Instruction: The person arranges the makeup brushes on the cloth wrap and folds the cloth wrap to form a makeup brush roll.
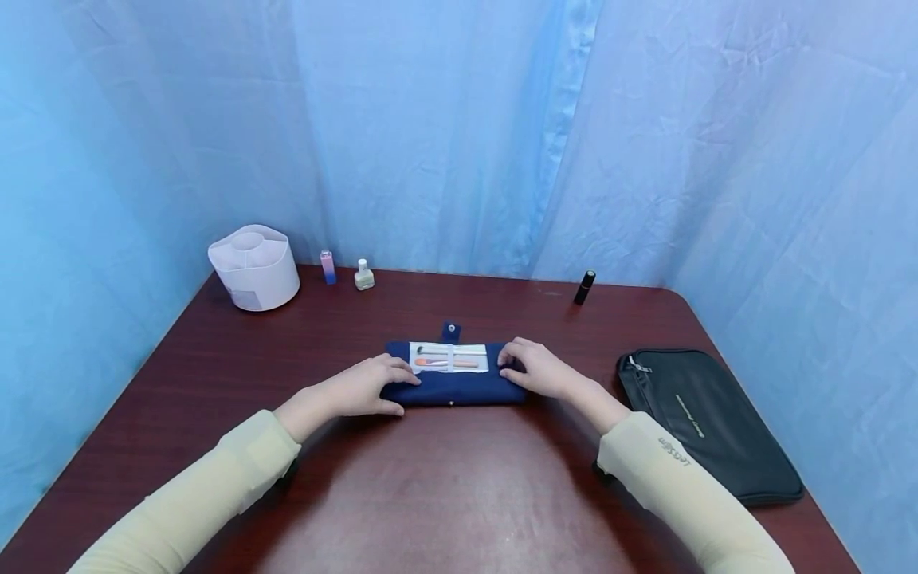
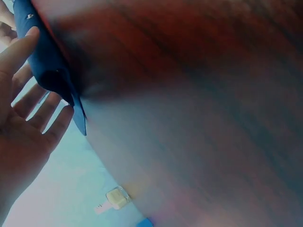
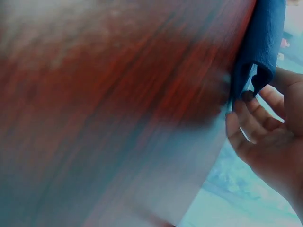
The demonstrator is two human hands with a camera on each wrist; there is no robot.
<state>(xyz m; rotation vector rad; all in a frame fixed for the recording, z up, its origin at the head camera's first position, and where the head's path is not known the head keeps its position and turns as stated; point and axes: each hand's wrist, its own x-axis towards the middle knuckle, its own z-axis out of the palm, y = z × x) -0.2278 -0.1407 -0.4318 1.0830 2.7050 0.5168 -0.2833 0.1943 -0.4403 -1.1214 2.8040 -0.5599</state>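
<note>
A navy fabric brush roll (image 1: pixel 459 389) lies partly folded on the table, a snap tab (image 1: pixel 451 331) sticking out behind it. Two makeup brushes, one pale (image 1: pixel 466 349) and one orange-tipped (image 1: pixel 446 363), lie across its white panel under a band. My left hand (image 1: pixel 364 388) touches the roll's left end, thumb along the near face and fingers mostly extended over the top. At the opposite end, my right hand (image 1: pixel 539 368) grips the edge with bent fingers. In the right wrist view the roll's open end (image 3: pixel 259 61) curls over, fingertips at its flap.
A white divided organizer (image 1: pixel 261 279) stands at the back left, beside a pink-and-blue tube (image 1: pixel 327 268) and a nail polish bottle (image 1: pixel 364 277). Farther right stands a black lipstick tube (image 1: pixel 584 288). A black zipped case (image 1: pixel 710 422) lies by my right forearm. Curtains (image 1: pixel 459 135) surround the table.
</note>
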